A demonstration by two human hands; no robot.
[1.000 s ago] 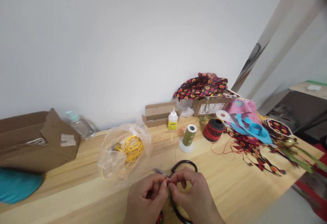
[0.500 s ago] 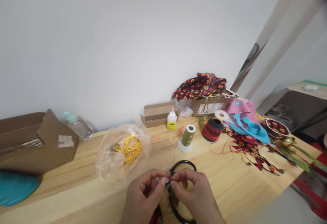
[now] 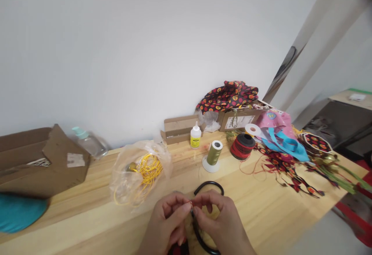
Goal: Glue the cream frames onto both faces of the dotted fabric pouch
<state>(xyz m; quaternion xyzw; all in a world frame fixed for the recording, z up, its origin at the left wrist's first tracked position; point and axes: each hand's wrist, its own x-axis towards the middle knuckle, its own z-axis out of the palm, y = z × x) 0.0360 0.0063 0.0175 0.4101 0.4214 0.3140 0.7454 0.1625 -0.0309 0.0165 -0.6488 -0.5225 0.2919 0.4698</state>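
Note:
My left hand (image 3: 170, 220) and my right hand (image 3: 219, 220) meet fingertip to fingertip near the table's front. Both are closed in a pinch on a short bit of red thread (image 3: 191, 204), mostly hidden by the fingers. A black ring-shaped handle (image 3: 209, 183) lies on the table behind and beneath my right hand, partly covered by it. Dark patterned cloth (image 3: 179, 248) with red shows under my left hand. Beyond my hands stands a spool of olive-green thread (image 3: 214, 154). A spool of red and black cord (image 3: 242, 146) sits to its right.
A clear plastic bag (image 3: 124, 173) of yellow cord lies left of my hands. Behind stand a glue bottle (image 3: 195, 136) and small cardboard box (image 3: 177, 127). Cardboard (image 3: 64, 154) and a pump bottle (image 3: 93, 144) occupy the left; blue ribbon (image 3: 286, 144) and cloth pieces crowd the right.
My fingertips have drawn closer together, covering the small pale piece that showed between them. My left fingers have curled further inward, and the view has shifted slightly.

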